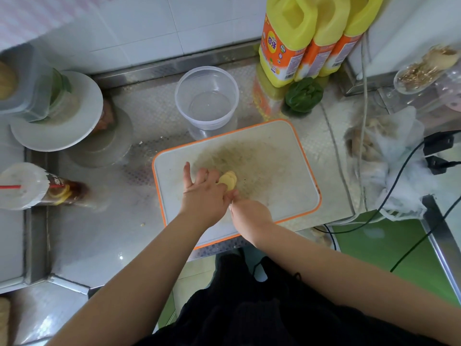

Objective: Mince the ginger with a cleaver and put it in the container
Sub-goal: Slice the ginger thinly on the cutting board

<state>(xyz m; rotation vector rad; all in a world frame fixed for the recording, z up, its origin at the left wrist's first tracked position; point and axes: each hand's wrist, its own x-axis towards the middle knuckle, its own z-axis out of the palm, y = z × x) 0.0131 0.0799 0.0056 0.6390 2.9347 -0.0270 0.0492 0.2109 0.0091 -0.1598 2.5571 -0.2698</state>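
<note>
Where left hand point(203, 193) presses, ginger slices point(228, 180) under fingertips, cutting board point(274, 151)

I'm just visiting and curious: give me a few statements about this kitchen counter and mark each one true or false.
1. The ginger slices lie on the cutting board. True.
2. The clear container already holds minced ginger. False: it looks empty.
3. A cleaver is in the right hand. False: no cleaver is in view.
4. The left hand touches the ginger slices. True.
5. The yellow bottles stand at the back, by the wall. True.
</note>
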